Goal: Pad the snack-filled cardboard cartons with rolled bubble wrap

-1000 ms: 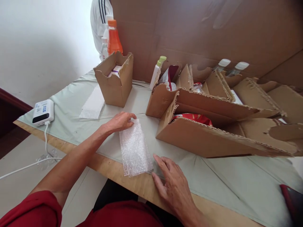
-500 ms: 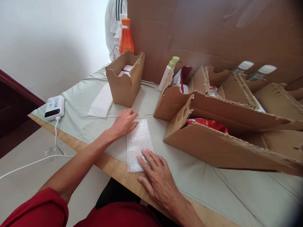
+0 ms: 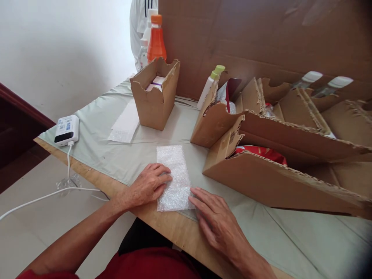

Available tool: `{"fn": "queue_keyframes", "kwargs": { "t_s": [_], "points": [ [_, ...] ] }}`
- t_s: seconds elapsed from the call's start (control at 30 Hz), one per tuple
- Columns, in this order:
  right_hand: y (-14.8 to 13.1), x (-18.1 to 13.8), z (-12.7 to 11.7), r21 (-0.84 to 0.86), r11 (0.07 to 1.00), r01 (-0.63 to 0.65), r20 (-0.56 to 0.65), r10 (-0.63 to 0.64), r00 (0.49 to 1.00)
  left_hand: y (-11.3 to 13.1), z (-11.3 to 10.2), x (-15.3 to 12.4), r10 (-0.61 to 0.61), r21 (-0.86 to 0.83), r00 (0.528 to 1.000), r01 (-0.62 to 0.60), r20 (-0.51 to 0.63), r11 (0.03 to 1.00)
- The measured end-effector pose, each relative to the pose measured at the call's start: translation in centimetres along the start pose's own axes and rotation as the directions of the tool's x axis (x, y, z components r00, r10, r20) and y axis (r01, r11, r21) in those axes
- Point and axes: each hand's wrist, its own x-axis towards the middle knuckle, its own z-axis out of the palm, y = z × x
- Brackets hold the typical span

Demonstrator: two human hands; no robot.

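Note:
A flat bubble-wrap bag lies on the cloth-covered table near its front edge, its long side running away from me. My left hand rests on the bag's left edge, fingers loosely bent and lying on it. At the lower right corner of the bag is my right hand, fingers stretched out and touching the edge. Neither hand grips anything. Beyond my left hand, more white bubble-wrap bags lie beside a small cardboard box that holds white and purple packets.
Cardboard bins with a red packet and bottles stand at the right. An orange bottle is at the back, near a person in a white sleeve. A white power bank with a cable sits at the left edge.
My left hand has come back toward me, from the bag's far end to its near left side. My right hand has slid off the bag's surface to its right edge.

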Motion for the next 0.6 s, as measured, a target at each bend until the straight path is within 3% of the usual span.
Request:
{"fn": "queue_keyframes", "kwargs": {
  "t_s": [0.17, 0.3, 0.47, 0.6],
  "points": [
    [0.7, 0.3, 1.1, -0.115, 0.991, 0.076, 0.021, -0.074, 0.997, 0.0, -0.1, -0.2, 0.004, -0.005, 1.000, -0.004, 0.001, 1.000],
    [0.6, 1.3, 2.2, -0.098, 0.989, 0.109, -0.035, -0.113, 0.993, -0.2, 0.1, -0.1, 0.003, -0.003, 1.000, -0.003, -0.011, 1.000],
    [0.0, 1.9, 2.1, 0.169, 0.985, 0.027, -0.196, 0.007, 0.981, -0.3, 0.1, -0.4, 0.001, -0.106, 0.998, -0.007, -0.057, 0.994],
    [-0.6, 2.0, 1.8, 0.348, 0.933, -0.093, -0.168, 0.160, 0.973, 1.2, -1.0, -2.2, -0.050, -0.315, 0.993, 0.015, -0.103, 0.949]
  ]
}}
